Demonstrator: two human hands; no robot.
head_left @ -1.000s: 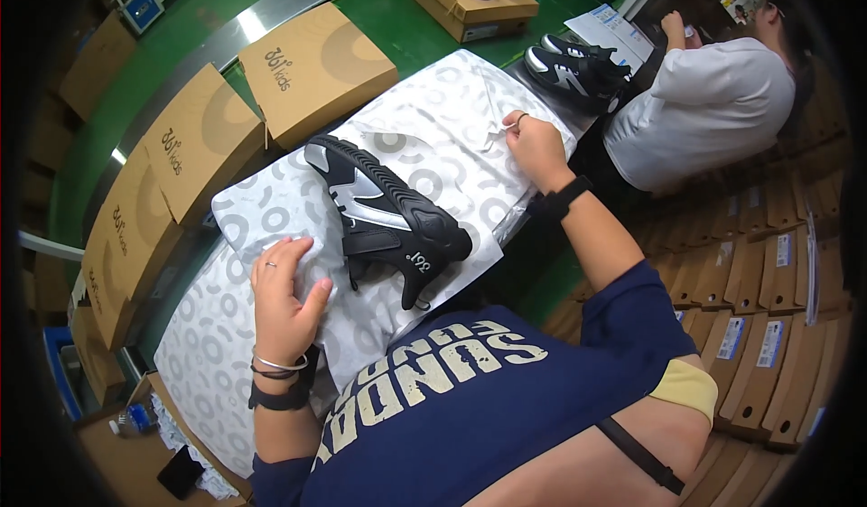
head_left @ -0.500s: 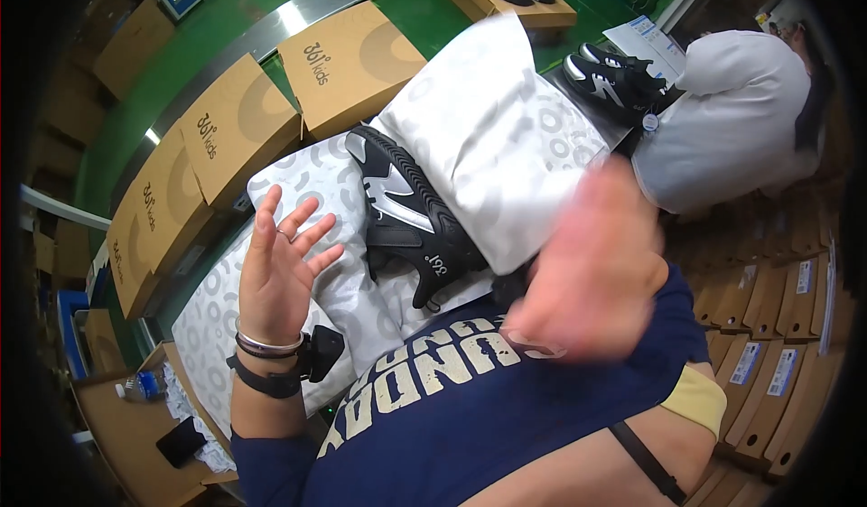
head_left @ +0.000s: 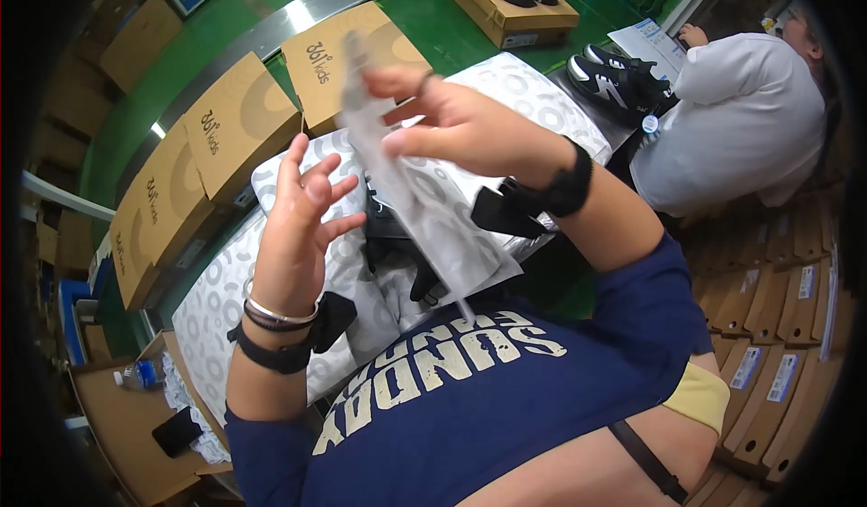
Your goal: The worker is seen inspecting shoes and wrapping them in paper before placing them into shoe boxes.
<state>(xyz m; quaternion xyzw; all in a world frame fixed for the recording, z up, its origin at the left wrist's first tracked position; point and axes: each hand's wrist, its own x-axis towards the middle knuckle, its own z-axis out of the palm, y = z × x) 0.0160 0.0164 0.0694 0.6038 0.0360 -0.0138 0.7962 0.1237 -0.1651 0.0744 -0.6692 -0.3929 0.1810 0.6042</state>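
Note:
A white tissue sheet (head_left: 420,204) with grey prints stands steeply over the wrapping, its upper end blurred. At that upper part, my right hand (head_left: 442,123) touches it with bent fingers and thumb apart; no grip shows. The sheet hides most of a black and silver sneaker (head_left: 390,236), whose dark side shows left of it. My left hand (head_left: 307,204) is open, fingers spread, above the patterned wrapping paper (head_left: 221,304) to the left of the sneaker. It holds nothing.
Several brown shoeboxes (head_left: 239,128) line the green bench (head_left: 433,33). Black sneakers (head_left: 619,83) lie at the right, beside a person in a white shirt (head_left: 741,128). More sneakers top a box (head_left: 510,21) behind. An open carton (head_left: 117,417) with a bottle stands lower left; shoeboxes (head_left: 768,390) fill the right.
My right hand has swung from the lower right up and left. The tissue sheet has tipped left across the sneaker, uncovering patterned paper behind. My left hand has shifted slightly right and up.

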